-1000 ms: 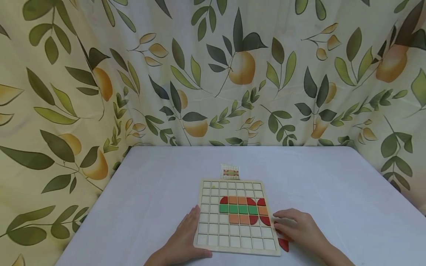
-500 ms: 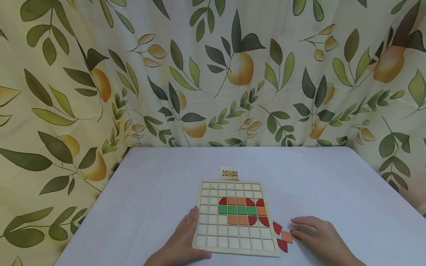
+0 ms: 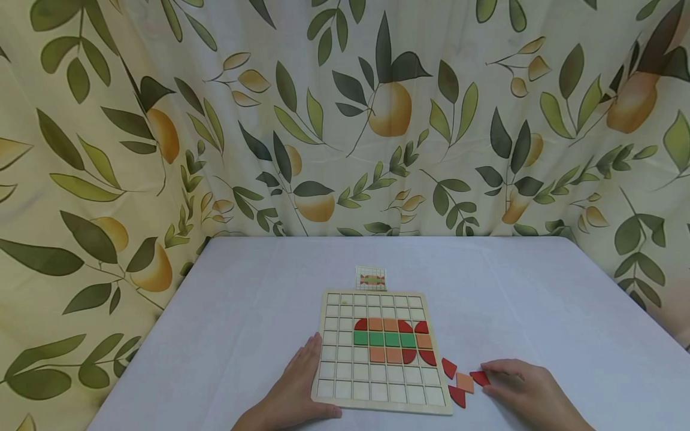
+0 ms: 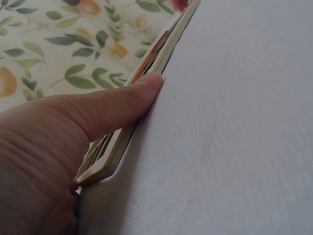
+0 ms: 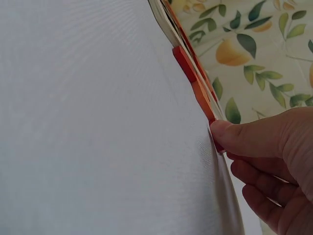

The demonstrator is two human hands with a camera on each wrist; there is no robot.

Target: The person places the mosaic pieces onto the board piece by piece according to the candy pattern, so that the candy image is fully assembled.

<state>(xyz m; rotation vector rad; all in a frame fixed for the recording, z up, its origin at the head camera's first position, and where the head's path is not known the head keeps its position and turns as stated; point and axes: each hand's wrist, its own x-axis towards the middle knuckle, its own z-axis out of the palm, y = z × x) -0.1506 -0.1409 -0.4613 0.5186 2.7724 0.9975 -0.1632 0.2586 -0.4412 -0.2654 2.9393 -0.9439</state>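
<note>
A wooden grid board lies on the table with red, orange and green tiles set in its middle and right squares. My left hand rests against its near left corner, straight fingers along the left side and thumb on the front edge. Right of the board, my right hand pinches a red quarter-circle tile between thumb and forefinger, at the tabletop; the right wrist view shows the thumb on this tile. Beside it lie an orange square tile and two red quarter-circle tiles, one nearer, one farther.
A small pattern card touches or nearly touches the board's far edge. The white-covered table runs back to a curtain printed with fruit and leaves.
My right hand has moved right, away from the board's edge, uncovering the loose orange and red tiles; one red tile has come along with it. The left hand has stayed put.
</note>
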